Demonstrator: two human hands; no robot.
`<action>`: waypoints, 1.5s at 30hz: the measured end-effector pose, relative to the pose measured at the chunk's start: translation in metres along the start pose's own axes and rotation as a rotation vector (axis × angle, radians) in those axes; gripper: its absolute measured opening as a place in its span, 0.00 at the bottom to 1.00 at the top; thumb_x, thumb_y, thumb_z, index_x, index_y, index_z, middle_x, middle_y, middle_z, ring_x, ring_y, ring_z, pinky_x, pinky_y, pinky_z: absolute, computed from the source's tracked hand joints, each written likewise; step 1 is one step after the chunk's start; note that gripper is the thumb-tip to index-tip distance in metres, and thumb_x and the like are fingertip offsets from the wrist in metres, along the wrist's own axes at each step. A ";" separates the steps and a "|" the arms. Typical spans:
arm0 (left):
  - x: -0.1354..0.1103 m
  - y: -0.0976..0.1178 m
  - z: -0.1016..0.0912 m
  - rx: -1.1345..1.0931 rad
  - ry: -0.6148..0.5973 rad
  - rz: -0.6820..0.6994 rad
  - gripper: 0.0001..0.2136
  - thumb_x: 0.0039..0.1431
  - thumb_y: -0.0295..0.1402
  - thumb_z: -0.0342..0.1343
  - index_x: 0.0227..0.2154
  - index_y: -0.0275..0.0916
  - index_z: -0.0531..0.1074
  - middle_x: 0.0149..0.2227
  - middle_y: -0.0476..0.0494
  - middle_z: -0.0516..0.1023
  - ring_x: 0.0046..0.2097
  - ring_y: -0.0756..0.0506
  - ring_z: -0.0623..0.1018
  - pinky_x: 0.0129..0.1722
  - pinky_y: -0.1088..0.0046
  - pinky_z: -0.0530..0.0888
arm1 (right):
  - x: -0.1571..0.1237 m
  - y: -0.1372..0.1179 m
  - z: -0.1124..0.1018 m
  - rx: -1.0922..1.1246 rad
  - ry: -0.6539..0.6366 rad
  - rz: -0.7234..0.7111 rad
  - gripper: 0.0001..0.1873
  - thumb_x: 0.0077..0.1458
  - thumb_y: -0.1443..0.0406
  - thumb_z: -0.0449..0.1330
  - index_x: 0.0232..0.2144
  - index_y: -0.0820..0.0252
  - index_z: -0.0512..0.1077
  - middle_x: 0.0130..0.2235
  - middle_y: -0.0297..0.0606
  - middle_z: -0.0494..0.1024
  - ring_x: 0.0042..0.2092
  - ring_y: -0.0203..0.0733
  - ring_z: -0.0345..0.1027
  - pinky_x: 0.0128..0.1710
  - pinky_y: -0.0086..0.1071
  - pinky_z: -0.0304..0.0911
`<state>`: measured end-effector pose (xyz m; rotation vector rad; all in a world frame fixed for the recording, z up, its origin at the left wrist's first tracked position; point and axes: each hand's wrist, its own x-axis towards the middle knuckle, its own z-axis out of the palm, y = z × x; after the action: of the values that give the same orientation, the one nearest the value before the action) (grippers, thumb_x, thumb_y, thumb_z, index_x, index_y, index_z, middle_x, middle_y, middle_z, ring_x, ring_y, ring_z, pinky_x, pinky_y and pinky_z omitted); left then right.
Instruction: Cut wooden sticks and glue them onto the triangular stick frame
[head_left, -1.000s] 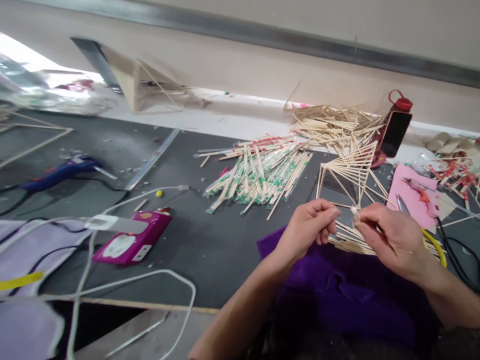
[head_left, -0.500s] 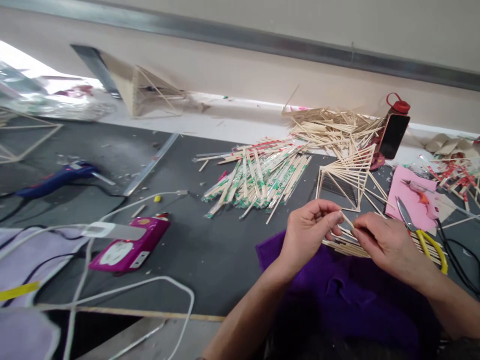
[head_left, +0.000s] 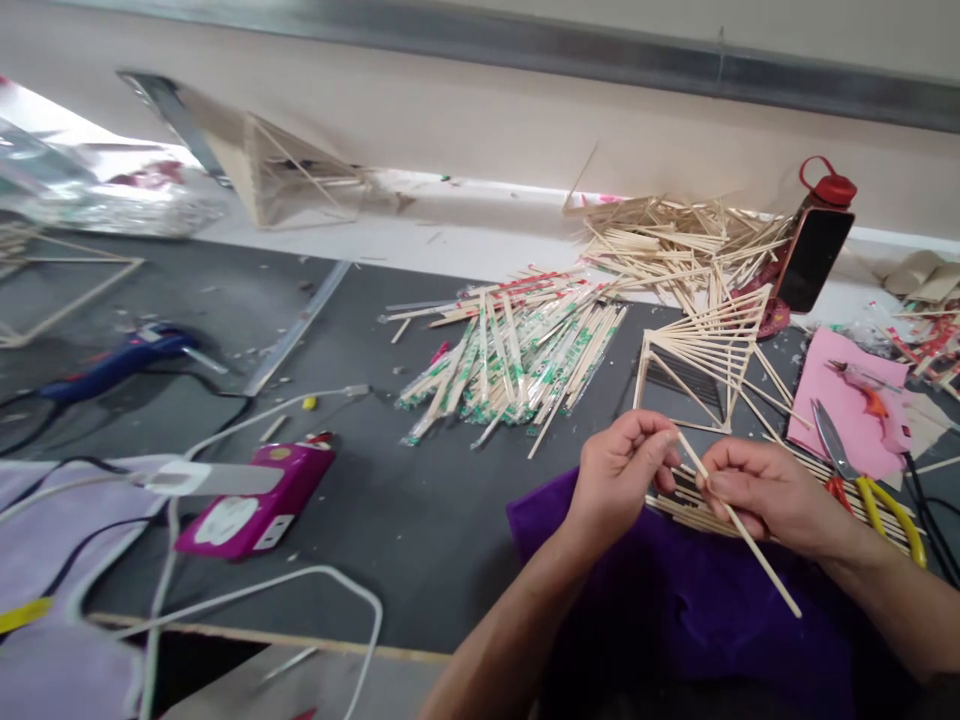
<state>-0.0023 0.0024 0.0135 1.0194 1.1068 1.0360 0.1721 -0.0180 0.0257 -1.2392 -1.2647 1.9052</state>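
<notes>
A thin wooden chopstick [head_left: 761, 560] slants down to the right between my hands, over the purple cloth [head_left: 697, 610]. My left hand [head_left: 622, 470] pinches its upper end with thumb and fingers. My right hand [head_left: 772, 495] is closed on the same stick a little lower, and the rest of it sticks out below. Just beyond my hands stands a fan-shaped frame of glued sticks [head_left: 701, 345]. Loose sticks [head_left: 686, 515] lie side by side under and behind my hands. Yellow-handled scissors [head_left: 874, 495] rest beside my right hand.
Wrapped chopsticks [head_left: 517, 360] and a heap of bare sticks [head_left: 690, 240] lie ahead. A phone [head_left: 817, 258] leans on a red-capped bottle [head_left: 834, 188]. Right is a glue gun [head_left: 870, 390] on pink cloth. Left are a blue glue gun [head_left: 124, 360], a magenta power strip [head_left: 259, 500] and white cable [head_left: 330, 575].
The stick has turned in my hands, so its long lower part now shows below my right hand. The whole view has shifted slightly.
</notes>
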 end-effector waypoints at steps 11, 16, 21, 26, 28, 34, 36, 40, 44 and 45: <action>-0.002 -0.026 0.001 -0.105 -0.091 -0.007 0.13 0.56 0.44 0.56 0.31 0.39 0.65 0.22 0.53 0.70 0.19 0.54 0.68 0.21 0.79 0.67 | 0.012 0.022 0.002 0.566 -0.259 0.099 0.15 0.50 0.57 0.68 0.28 0.63 0.71 0.16 0.23 0.63 0.13 0.21 0.39 0.11 0.19 0.40; 0.001 -0.040 -0.001 0.265 -0.067 0.104 0.06 0.59 0.36 0.53 0.32 0.40 0.70 0.22 0.52 0.72 0.24 0.50 0.72 0.27 0.76 0.69 | 0.007 0.014 0.008 0.558 -0.410 0.041 0.17 0.52 0.55 0.66 0.29 0.65 0.72 0.16 0.27 0.66 0.13 0.22 0.43 0.11 0.19 0.40; 0.003 -0.039 -0.003 0.573 -0.107 0.263 0.07 0.58 0.30 0.53 0.33 0.42 0.76 0.32 0.46 0.80 0.34 0.47 0.77 0.38 0.73 0.71 | 0.002 0.008 0.001 0.471 -0.267 -0.023 0.15 0.54 0.57 0.65 0.30 0.64 0.72 0.19 0.28 0.69 0.14 0.21 0.43 0.12 0.19 0.38; 0.006 -0.044 -0.002 0.653 -0.153 0.289 0.07 0.53 0.26 0.52 0.29 0.41 0.75 0.29 0.48 0.77 0.30 0.49 0.74 0.35 0.74 0.71 | -0.005 0.015 -0.012 0.347 -0.119 -0.073 0.13 0.54 0.59 0.65 0.30 0.64 0.71 0.23 0.30 0.74 0.15 0.22 0.49 0.14 0.19 0.42; 0.006 -0.046 -0.001 0.635 -0.138 0.294 0.04 0.50 0.26 0.55 0.25 0.40 0.73 0.32 0.47 0.76 0.29 0.50 0.73 0.33 0.75 0.70 | -0.008 0.016 -0.013 0.302 -0.074 -0.089 0.13 0.54 0.58 0.64 0.30 0.63 0.70 0.23 0.30 0.74 0.16 0.23 0.50 0.14 0.20 0.44; -0.001 -0.032 0.006 0.131 -0.267 -0.120 0.08 0.54 0.36 0.59 0.34 0.38 0.71 0.20 0.52 0.71 0.19 0.52 0.69 0.19 0.79 0.66 | -0.008 0.009 -0.009 0.142 0.110 -0.183 0.11 0.54 0.59 0.63 0.29 0.60 0.68 0.23 0.28 0.72 0.19 0.26 0.59 0.18 0.21 0.52; -0.003 -0.026 0.011 -0.017 -0.350 -0.236 0.12 0.52 0.38 0.62 0.36 0.38 0.69 0.19 0.53 0.72 0.19 0.52 0.70 0.17 0.80 0.65 | -0.009 0.008 -0.010 0.088 0.158 -0.208 0.09 0.55 0.61 0.62 0.30 0.60 0.67 0.20 0.26 0.69 0.19 0.27 0.59 0.18 0.21 0.53; 0.000 -0.022 0.022 -0.131 -0.380 -0.275 0.19 0.45 0.37 0.68 0.37 0.37 0.67 0.24 0.51 0.75 0.22 0.51 0.75 0.17 0.81 0.67 | -0.012 0.011 -0.013 -0.044 0.238 -0.301 0.07 0.56 0.62 0.61 0.30 0.59 0.68 0.22 0.27 0.70 0.22 0.29 0.63 0.22 0.23 0.57; 0.001 -0.027 0.029 -0.097 -0.404 -0.315 0.20 0.43 0.37 0.69 0.36 0.37 0.67 0.22 0.53 0.74 0.21 0.51 0.74 0.17 0.81 0.67 | -0.015 0.017 -0.014 -0.284 0.322 -0.441 0.07 0.57 0.62 0.60 0.30 0.60 0.72 0.29 0.32 0.74 0.30 0.34 0.69 0.30 0.27 0.62; 0.000 -0.029 0.030 -0.075 -0.412 -0.323 0.19 0.43 0.37 0.68 0.35 0.37 0.68 0.21 0.53 0.73 0.21 0.52 0.73 0.17 0.81 0.67 | -0.016 0.018 -0.016 -0.380 0.339 -0.466 0.07 0.58 0.62 0.59 0.30 0.60 0.73 0.29 0.32 0.74 0.31 0.34 0.69 0.32 0.27 0.63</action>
<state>0.0306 -0.0064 -0.0102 0.9067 0.8493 0.5704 0.1944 -0.0316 0.0135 -1.2425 -1.5974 1.1096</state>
